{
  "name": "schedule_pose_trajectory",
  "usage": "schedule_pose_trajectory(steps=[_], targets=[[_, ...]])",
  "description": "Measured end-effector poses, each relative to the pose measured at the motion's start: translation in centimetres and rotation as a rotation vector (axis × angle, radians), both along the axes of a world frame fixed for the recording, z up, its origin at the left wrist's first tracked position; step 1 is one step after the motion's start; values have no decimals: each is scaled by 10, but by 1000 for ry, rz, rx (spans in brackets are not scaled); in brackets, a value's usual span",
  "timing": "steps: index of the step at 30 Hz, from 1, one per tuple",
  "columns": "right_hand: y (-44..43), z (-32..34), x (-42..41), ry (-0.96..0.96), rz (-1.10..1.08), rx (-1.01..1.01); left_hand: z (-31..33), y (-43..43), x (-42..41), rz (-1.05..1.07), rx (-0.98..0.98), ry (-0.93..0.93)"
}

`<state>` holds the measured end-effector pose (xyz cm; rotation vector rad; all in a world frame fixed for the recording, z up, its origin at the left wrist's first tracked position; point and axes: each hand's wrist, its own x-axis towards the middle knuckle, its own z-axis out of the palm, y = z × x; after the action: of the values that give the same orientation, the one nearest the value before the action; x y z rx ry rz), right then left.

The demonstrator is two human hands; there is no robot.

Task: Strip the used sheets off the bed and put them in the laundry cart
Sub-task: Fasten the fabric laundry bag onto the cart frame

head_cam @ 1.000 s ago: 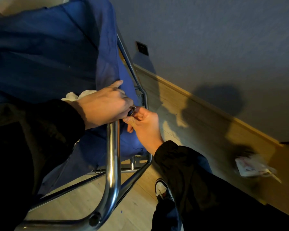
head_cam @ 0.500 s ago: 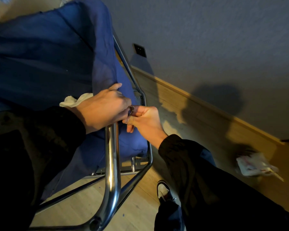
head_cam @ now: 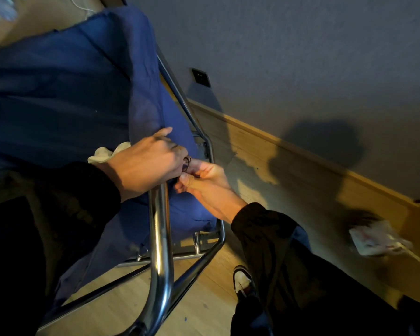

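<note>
While both hands meet at one top corner of the laundry cart (head_cam: 204,241), the left hand (head_cam: 143,166) lies knuckles-up over the upper end of the cart's chrome tube (head_cam: 160,226), its fingers curled down around the tube and the hem of the blue bag (head_cam: 58,93). Touching those fingertips, the right hand (head_cam: 204,185) reaches in from the other side and pinches a small metal ring (head_cam: 187,163) between thumb and forefinger (whether the ring is being hooked on or taken off cannot be told). Just behind the left wrist, a crumpled corner of white sheet (head_cam: 104,154) peeks from inside the bag, so at least some used linen already lies in the cart; no bed is in view.

Judging by its folds, the sheet is soft, light and limp, not fragile. It should be taken by a bunched handful rather than an edge, since a loose edge would trail and slide back over the rim. The bag is equally slack and looks to hang from the frame by such rings, so the ring, being small and smooth, calls for a firm fingertip pinch while the left hand steadies the tube.

Beyond the right hand, a dark wall socket (head_cam: 200,77) sits low on the grey wall. Below the right forearm, a shoe (head_cam: 243,282) stands on the wooden floor (head_cam: 131,299), and well out to that arm's far side a crumpled packet (head_cam: 378,241) lies on the floor
</note>
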<state>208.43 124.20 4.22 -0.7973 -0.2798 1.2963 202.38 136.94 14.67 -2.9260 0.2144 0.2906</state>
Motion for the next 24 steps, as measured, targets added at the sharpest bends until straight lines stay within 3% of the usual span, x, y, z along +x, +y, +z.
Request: schedule_pose_trajectory(steps=[10,24], targets=[[2,7,13,-198,16,-30,-1,-3,2,41,-124,-123],[7,18,34,-272,167,-62,-5,-7,-3,171,-142,-169]])
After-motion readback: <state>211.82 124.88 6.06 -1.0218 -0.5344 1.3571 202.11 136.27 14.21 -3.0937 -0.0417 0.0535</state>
